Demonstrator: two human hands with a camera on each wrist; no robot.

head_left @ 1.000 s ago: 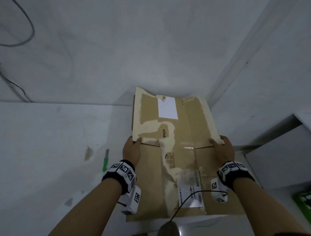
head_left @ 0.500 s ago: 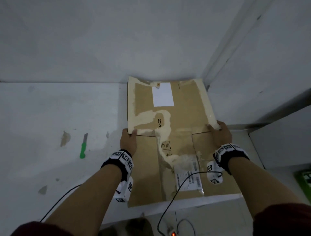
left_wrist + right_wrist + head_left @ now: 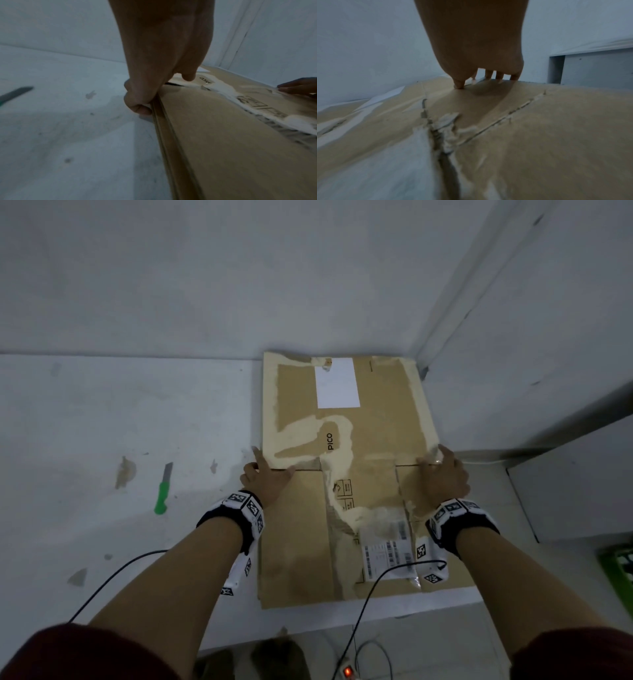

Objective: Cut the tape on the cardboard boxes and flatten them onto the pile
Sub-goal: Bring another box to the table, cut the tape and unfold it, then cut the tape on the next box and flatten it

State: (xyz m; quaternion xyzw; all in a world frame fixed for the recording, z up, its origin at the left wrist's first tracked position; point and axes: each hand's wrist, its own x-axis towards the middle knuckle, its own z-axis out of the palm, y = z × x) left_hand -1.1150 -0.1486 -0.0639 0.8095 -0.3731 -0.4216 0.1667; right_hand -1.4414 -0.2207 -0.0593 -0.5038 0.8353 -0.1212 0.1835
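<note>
A flattened brown cardboard box (image 3: 359, 422) with torn pale patches, a white label and a shipping label lies flat on the white table (image 3: 102, 422), pushed into the corner of the walls. My left hand (image 3: 265, 477) grips its left edge, thumb on top and fingers curled at the edge (image 3: 139, 106), where several cardboard layers (image 3: 164, 135) show. My right hand (image 3: 443, 470) holds the right edge, thumb pressed on the cardboard (image 3: 458, 83) and fingers reaching over the side. A green-handled knife (image 3: 161, 494) lies on the table, left of my left hand.
Walls close the table off behind and to the right. A grey cabinet (image 3: 575, 481) stands at the right. Black cables (image 3: 376, 594) hang from my wrists, one crossing the cardboard's near end. A power strip with a red light (image 3: 347, 672) lies on the floor below.
The cardboard, raised and tilted a second ago, has come down flat on the table. Both hands stayed on its side edges and moved down with it.
</note>
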